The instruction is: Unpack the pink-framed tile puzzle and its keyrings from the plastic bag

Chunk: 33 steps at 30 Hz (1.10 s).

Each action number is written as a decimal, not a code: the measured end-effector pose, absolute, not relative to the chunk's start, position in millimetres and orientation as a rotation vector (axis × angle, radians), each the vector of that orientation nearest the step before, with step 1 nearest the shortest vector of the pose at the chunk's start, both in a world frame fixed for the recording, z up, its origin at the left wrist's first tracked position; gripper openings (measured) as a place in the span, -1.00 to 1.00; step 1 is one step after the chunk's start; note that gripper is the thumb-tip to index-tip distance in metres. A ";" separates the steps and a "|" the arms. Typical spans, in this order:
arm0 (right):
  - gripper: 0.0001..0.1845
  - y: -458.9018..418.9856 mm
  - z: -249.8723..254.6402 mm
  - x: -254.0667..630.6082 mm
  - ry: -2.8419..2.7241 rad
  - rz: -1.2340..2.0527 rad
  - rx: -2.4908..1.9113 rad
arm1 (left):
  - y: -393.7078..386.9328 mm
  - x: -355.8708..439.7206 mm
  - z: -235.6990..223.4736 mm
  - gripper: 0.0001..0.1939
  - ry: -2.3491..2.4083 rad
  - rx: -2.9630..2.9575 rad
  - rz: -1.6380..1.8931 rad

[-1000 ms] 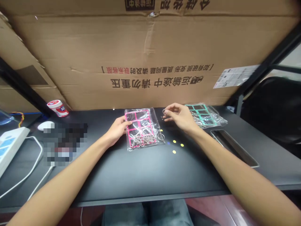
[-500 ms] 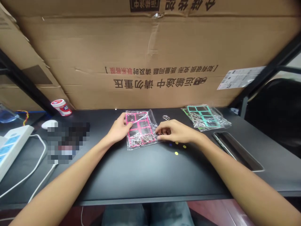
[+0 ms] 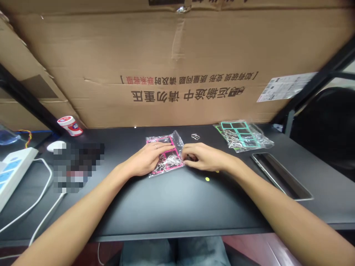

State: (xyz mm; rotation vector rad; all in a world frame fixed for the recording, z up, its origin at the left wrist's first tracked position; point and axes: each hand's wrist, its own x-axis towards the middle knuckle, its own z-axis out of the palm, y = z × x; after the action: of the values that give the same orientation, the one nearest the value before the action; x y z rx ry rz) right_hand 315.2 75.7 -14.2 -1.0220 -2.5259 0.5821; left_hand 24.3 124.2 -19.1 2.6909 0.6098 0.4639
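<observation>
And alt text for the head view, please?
The left hand lies across a clear bag of metal pieces with a pink grid on a black desk, the right hand at its right edge. Farther right lies a teal-grid bag.

The cardboard reads, upside down, "运输途中 请勿重压" and "如有破损 变形 质量问题 请及时联系客服".

Tabletop: fairly bright, broad pale glare mid-front, light looks to come from above
Cardboard: even light, print legible but soft
Pink-framed bag: small white glints on plastic, fine detail mushy
Tablet-like slab: dark face, bright rim
Chair: near-black, detail lost
Floor: pale shiny streaks, lower right
Left side: pixelated patch, blocky
Edges: wide-angle stretch, black frame bars slanting
Overall: mild blur, soft shadows
</observation>
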 end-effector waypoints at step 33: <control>-0.45 95.8 -13.4 337.5 -1.375 0.840 -1.132 | 131.0 21.1 -21.0 -0.73 0.931 2.695 0.506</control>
State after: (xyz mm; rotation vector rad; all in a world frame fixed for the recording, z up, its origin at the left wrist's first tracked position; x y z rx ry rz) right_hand 337.5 95.8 -13.4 -1.1315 -1.3750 0.8405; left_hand 21.1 131.0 -21.0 2.6952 0.9314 0.5062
